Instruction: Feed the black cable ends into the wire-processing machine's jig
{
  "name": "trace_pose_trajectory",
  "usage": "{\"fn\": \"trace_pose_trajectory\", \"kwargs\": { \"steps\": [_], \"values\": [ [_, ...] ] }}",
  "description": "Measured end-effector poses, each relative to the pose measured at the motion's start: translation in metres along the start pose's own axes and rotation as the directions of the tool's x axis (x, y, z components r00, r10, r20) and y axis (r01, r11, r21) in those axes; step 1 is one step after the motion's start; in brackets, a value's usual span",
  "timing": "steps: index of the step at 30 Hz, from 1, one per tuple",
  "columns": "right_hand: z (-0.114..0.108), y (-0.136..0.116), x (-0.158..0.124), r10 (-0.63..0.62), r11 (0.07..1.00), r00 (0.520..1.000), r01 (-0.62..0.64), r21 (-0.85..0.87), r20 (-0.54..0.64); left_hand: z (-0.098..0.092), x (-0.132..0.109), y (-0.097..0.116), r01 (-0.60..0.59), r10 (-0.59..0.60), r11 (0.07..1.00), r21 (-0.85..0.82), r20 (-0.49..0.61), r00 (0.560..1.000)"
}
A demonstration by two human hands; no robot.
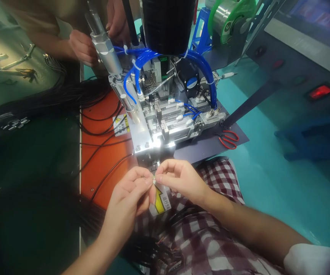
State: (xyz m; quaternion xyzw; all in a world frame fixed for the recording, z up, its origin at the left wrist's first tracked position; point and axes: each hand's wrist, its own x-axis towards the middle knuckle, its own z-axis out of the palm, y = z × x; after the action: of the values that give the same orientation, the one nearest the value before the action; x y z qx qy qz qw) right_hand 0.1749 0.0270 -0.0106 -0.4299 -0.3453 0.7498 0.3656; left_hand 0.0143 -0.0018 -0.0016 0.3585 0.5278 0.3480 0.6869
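Thin light-coloured wires (154, 177) show between my two hands, just in front of the machine's lit front edge. My left hand (127, 193) is closed, pinching the wires between thumb and forefinger. From the other side, my right hand (183, 179) pinches at the same wires with its thumb and fingertips. The wire ends are tiny and mostly covered by the fingers. Below the hands is a white label (165, 208) with a yellow arrow. Several black cables (150, 248) with reddish wire ends lie across the checked cloth on my lap.
The metal machine (167, 130) with blue air tubes (207, 72) stands ahead. Red-handled cutters (229, 139) lie to its right. A green wire spool (225, 17) and a control box (293, 61) are behind. Black cable bundles (53, 97) cover the left; another person's hand (81, 46) is beyond.
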Motion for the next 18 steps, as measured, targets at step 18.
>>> {"fn": "trace_pose_trajectory", "kwargs": {
  "steps": [18],
  "values": [
    [-0.0086, -0.0052, 0.0001, -0.222, 0.845, 0.974, 0.209, -0.493, 0.032, 0.0001, 0.0029, -0.0010, 0.019, -0.018, 0.993, 0.118, -0.016, 1.000]
  ]
}}
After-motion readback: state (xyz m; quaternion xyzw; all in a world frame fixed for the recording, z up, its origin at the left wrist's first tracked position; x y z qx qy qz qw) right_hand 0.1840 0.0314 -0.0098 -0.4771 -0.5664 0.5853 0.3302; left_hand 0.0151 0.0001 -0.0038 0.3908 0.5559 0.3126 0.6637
